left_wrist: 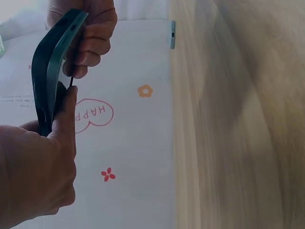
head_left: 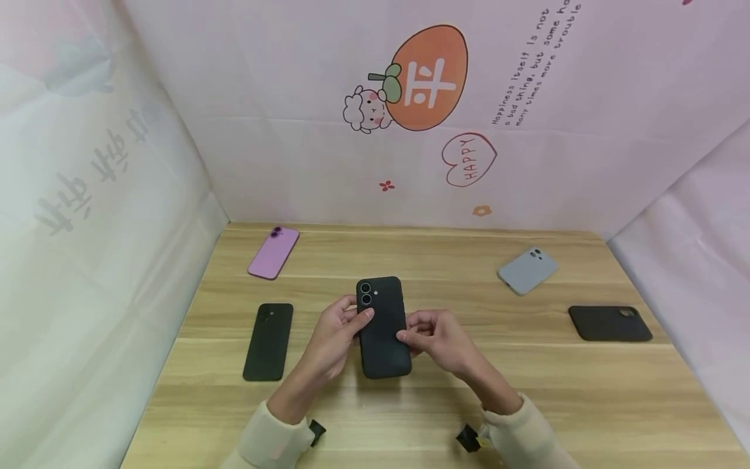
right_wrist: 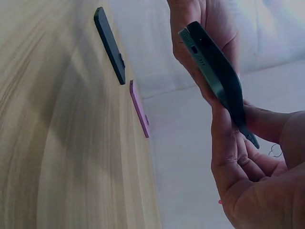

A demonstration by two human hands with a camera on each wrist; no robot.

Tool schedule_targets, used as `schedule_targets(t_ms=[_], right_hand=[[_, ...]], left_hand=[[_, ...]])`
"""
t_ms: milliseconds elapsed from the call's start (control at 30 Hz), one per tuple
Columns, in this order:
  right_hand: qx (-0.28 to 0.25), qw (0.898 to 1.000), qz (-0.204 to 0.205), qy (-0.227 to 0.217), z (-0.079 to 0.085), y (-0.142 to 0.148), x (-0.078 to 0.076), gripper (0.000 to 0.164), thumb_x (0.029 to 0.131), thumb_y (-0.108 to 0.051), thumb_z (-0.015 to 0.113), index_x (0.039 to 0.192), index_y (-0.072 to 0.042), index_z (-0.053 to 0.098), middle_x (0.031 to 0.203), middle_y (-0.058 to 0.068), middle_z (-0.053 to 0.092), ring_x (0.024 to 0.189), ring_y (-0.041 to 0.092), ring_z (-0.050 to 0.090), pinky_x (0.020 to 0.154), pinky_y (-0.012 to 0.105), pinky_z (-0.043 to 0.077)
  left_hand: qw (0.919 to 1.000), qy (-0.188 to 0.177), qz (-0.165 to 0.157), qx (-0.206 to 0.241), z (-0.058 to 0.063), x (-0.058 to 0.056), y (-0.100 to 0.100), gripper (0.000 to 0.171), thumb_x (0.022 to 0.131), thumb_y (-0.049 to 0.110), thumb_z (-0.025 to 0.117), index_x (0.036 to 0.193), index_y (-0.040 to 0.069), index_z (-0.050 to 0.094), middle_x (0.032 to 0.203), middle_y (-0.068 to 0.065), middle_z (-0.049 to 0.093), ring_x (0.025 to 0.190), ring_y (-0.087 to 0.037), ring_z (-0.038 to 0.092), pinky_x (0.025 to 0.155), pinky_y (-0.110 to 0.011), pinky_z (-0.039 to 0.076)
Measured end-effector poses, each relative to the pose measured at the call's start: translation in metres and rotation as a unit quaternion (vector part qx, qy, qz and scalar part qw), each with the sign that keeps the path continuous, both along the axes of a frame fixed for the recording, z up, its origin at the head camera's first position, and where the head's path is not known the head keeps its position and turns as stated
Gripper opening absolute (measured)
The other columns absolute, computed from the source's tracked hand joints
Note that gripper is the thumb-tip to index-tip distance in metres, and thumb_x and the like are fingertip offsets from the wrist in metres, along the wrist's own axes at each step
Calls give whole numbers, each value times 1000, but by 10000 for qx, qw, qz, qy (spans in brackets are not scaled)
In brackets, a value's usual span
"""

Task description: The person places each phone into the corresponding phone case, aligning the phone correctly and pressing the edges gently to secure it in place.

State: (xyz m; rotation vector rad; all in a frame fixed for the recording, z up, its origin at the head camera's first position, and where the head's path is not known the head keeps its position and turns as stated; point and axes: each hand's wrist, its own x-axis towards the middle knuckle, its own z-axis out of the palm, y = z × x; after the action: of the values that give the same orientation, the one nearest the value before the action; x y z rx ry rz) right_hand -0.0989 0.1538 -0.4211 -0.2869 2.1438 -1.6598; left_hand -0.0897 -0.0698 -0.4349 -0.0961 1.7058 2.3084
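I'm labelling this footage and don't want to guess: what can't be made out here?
Held phone: head view, front turned away from the camera.
Left hand: head view, partly hidden behind that phone.
Wall writing: head view, cut off by the top edge; left wrist view, too small to read.
Purple phone: head view, underside hidden against the table.

You are at a small screened-off tabletop booth; which kind of building holds it, you cannot tell. A pale pinkish-white printed sheet (head_left: pixel 293 163) rises behind the far edge of your light wood-grain surface (head_left: pixel 387 430), bearing a white cartoon sheep (head_left: pixel 363 114), a large orange fruit drawing (head_left: pixel 430 104) and a red-outlined "HAPPY" heart (head_left: pixel 469 159). Creased whitish side sheets (head_left: pixel 111 280) flank your surface's left and right edges.
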Motion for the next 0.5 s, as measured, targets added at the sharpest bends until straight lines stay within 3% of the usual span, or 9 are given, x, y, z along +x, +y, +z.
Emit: schedule_targets(t_ms=[133, 267, 500], right_hand=[[26, 9998, 169, 36, 0, 2, 0, 15, 98, -4, 74, 102, 10, 70, 84, 11, 75, 73, 19, 73, 74, 51, 65], [115, 9985, 479, 243, 0, 4, 1, 12, 99, -4, 73, 99, 8, 71, 80, 9, 73, 70, 18, 73, 72, 56, 64], [472, 9887, 1202, 755, 5, 8, -1, 11, 99, -7, 74, 90, 0, 73, 77, 5, 72, 67, 16, 71, 65, 46, 65]], left_hand=[[9996, -64, -286, -9, 2, -2, -5, 40, 107, 7, 61, 144, -3, 49, 122, -26, 72, 104, -25, 75, 89, -37, 63], [9988, -124, -479, -8, 3, -4, -9, 47, 109, 15, 60, 151, -1, 44, 118, -25, 74, 96, -25, 78, 86, -41, 64], [9980, -179, -597, 79, 2, -4, -11, 36, 112, 23, 55, 133, -6, 56, 93, -7, 75, 78, -18, 76, 72, -36, 66]])
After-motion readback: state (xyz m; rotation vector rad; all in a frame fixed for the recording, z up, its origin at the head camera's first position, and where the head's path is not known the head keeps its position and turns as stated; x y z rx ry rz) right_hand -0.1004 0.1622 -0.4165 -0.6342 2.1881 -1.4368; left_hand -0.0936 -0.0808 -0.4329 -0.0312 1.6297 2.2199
